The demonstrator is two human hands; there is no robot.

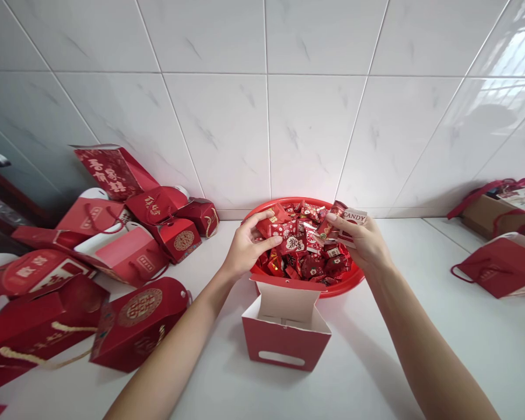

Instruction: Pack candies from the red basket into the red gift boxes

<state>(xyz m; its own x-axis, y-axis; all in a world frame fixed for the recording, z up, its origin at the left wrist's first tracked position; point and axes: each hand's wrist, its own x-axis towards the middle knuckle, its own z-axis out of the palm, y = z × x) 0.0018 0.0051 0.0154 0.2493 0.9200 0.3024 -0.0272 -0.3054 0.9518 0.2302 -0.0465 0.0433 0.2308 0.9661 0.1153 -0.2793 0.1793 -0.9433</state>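
My left hand (245,246) is closed on red wrapped candies (276,219) over the left side of a red plastic basket (356,284). On the other side, my right hand (366,240) pinches several wrapped candies, among them a pale packet (354,217) printed "CANDY". Red and white candies (312,265) fill the basket beneath both hands. In front of it stands a red cardboard box (284,345) with its top open, a white inside and a slot in its front. Neither hand touches this box.
Several red gift boxes (142,318) with cord or ribbon handles crowd the left of the white counter (354,373). At the right edge are another red box (494,271) and a brown box (481,220). A tiled wall (306,134) rises behind the basket.
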